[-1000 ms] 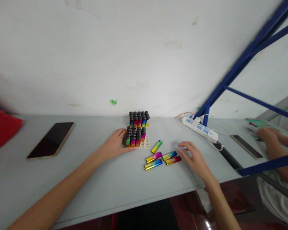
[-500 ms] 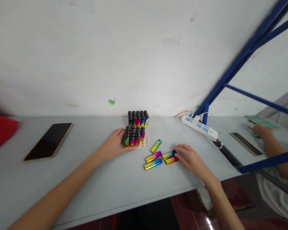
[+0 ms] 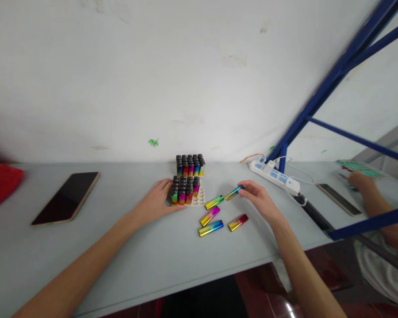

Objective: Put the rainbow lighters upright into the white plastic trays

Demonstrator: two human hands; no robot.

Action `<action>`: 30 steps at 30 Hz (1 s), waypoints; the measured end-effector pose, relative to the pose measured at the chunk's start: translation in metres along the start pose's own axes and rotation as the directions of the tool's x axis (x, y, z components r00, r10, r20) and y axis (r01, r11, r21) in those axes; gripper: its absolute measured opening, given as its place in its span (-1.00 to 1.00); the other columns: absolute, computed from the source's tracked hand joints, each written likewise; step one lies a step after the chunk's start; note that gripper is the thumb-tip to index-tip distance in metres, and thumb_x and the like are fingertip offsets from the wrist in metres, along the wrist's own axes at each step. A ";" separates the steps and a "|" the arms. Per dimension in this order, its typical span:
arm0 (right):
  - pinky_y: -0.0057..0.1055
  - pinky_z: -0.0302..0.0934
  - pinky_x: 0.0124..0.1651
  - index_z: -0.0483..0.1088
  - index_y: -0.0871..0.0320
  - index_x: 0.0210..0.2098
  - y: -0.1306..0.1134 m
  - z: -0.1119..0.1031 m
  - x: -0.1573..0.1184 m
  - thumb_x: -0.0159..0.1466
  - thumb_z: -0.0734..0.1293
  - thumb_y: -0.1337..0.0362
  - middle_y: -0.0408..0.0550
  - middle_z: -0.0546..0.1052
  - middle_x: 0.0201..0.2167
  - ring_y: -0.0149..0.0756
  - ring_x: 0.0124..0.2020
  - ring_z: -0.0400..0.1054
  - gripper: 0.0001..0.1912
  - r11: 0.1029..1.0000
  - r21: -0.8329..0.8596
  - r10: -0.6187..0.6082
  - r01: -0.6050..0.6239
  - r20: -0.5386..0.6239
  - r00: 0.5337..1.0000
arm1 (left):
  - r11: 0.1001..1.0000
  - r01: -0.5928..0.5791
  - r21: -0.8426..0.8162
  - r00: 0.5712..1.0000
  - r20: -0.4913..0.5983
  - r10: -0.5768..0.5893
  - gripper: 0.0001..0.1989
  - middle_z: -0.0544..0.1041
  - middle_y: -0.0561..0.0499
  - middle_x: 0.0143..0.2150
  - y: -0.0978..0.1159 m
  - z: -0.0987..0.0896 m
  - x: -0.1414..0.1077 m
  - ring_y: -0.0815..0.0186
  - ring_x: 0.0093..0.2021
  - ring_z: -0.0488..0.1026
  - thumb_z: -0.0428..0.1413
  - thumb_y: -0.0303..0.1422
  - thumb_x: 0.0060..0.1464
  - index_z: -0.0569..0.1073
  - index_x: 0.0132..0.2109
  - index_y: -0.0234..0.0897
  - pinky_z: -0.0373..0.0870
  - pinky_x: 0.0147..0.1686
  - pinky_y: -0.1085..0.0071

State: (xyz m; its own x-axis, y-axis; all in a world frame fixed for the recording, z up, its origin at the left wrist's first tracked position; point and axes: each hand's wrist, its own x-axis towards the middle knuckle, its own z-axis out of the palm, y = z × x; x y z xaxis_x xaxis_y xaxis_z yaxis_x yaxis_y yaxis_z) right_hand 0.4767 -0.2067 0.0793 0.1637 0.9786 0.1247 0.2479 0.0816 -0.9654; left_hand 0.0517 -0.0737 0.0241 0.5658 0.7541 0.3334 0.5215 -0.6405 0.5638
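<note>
My left hand is wrapped round the left side of a white tray, which holds upright lighters with empty slots at its right. Between the fingers of my right hand is the dark end of a blue-and-yellow lighter. Lying on the table are a green-yellow lighter, a pink-yellow lighter, a second blue-yellow lighter and a red-yellow lighter. A second block of upright lighters stands behind the tray.
A large phone lies on the left, near a red cloth. On the right are a white power strip with cables, a blue metal frame, another phone and another person's hand.
My right hand has lifted the blue-yellow lighter up and away from the red-yellow one. The green-yellow and pink-yellow lighters have turned slightly on the table. My left hand stays at the tray.
</note>
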 end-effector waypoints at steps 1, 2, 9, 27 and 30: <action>-0.10 0.65 0.08 0.76 0.02 -0.02 -0.003 0.008 0.006 0.11 0.83 -0.45 0.00 0.78 -0.11 -0.05 -0.06 0.65 -0.21 0.997 0.071 0.007 -0.003 -0.051 0.999 | 1.000 0.001 0.000 1.000 0.003 -0.001 -0.10 0.77 -0.29 0.43 0.000 0.000 0.000 -0.39 0.50 0.68 0.51 0.44 0.22 0.72 0.40 -0.08 0.61 0.64 -0.32; -0.10 0.66 0.09 0.76 0.01 -0.02 -0.007 0.018 0.013 0.09 0.83 -0.46 0.01 0.78 -0.09 -0.04 -0.04 0.66 -0.19 0.990 0.139 0.017 -0.005 -0.083 0.996 | 1.000 0.002 0.000 1.000 0.005 -0.002 -0.09 0.77 -0.30 0.44 -0.001 0.000 0.000 -0.40 0.51 0.67 0.50 0.46 0.22 0.72 0.40 -0.08 0.61 0.65 -0.33; -0.18 0.63 -0.10 0.48 -0.09 -0.03 -0.037 0.092 0.058 0.23 0.69 -0.57 -0.19 0.62 -0.28 -0.21 -0.32 0.52 -0.20 0.919 0.394 -0.001 -0.026 0.069 0.998 | 1.000 0.023 -0.003 1.000 -0.009 -0.023 -0.05 0.74 -0.35 0.50 0.000 0.000 -0.002 -0.42 0.54 0.66 0.54 0.44 0.17 0.72 0.42 -0.10 0.59 0.66 -0.36; -0.31 -0.01 -0.29 0.17 -0.06 -0.46 -0.019 0.146 0.021 0.48 0.33 -0.08 -0.23 0.29 -0.53 -0.28 -0.40 0.14 -0.53 0.959 -0.254 -0.106 0.127 0.097 0.990 | 1.000 0.013 -0.019 1.000 -0.013 -0.013 -0.14 0.75 -0.26 0.48 0.003 -0.002 -0.007 -0.37 0.56 0.65 0.61 0.32 0.20 0.70 0.43 -0.04 0.59 0.68 -0.36; -0.31 0.05 -0.27 0.20 -0.06 -0.42 -0.019 0.145 0.020 0.56 0.33 -0.14 -0.23 0.35 -0.51 -0.26 -0.39 0.20 -0.49 0.952 -0.268 -0.124 0.152 0.118 0.985 | 1.000 0.014 -0.013 1.000 -0.007 -0.014 -0.12 0.74 -0.26 0.50 0.002 -0.003 -0.007 -0.37 0.58 0.64 0.60 0.33 0.21 0.70 0.45 -0.04 0.57 0.70 -0.34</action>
State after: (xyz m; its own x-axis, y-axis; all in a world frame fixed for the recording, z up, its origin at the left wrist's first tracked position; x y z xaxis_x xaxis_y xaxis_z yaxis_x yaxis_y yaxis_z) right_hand 0.3367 -0.1613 0.0665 0.0178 0.9763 0.2156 0.5161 0.1757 -0.8383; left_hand 0.0474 -0.0800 0.0250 0.5538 0.7641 0.3309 0.5211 -0.6280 0.5780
